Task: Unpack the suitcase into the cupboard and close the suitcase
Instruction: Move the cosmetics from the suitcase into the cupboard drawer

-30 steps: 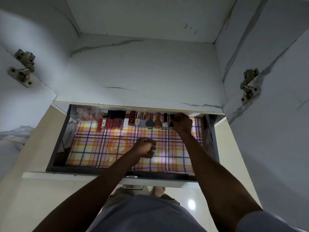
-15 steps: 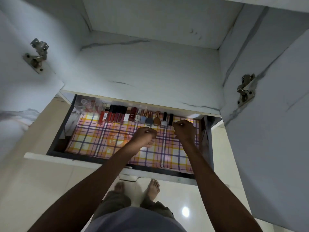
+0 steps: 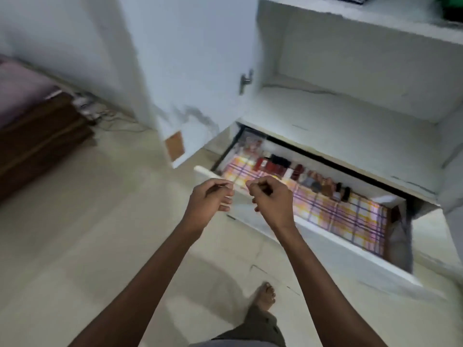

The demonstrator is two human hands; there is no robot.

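Note:
The cupboard's drawer (image 3: 338,249) is pulled out, lined with a plaid sheet (image 3: 350,211). A row of small cosmetic bottles and lipsticks (image 3: 313,182) stands along its back edge. My left hand (image 3: 210,200) and right hand (image 3: 270,200) hover side by side over the drawer's near left corner, outside the drawer, touching nothing. The left hand's fingers are loosely curled; the right hand's fingers are curled tight. Neither holds anything I can see. The suitcase is out of view.
Above the drawer is a white cupboard shelf (image 3: 350,116). An open cupboard door (image 3: 195,71) stands to its left. A bed with a wooden frame (image 3: 37,136) sits far left, with cables (image 3: 87,106) on the floor beside it. My bare foot (image 3: 265,294) is on the tiles.
Both hands have drawn back out of the drawer, away from the bottle row. The view has swung left and back, bringing the floor, the bed and the cupboard door into sight.

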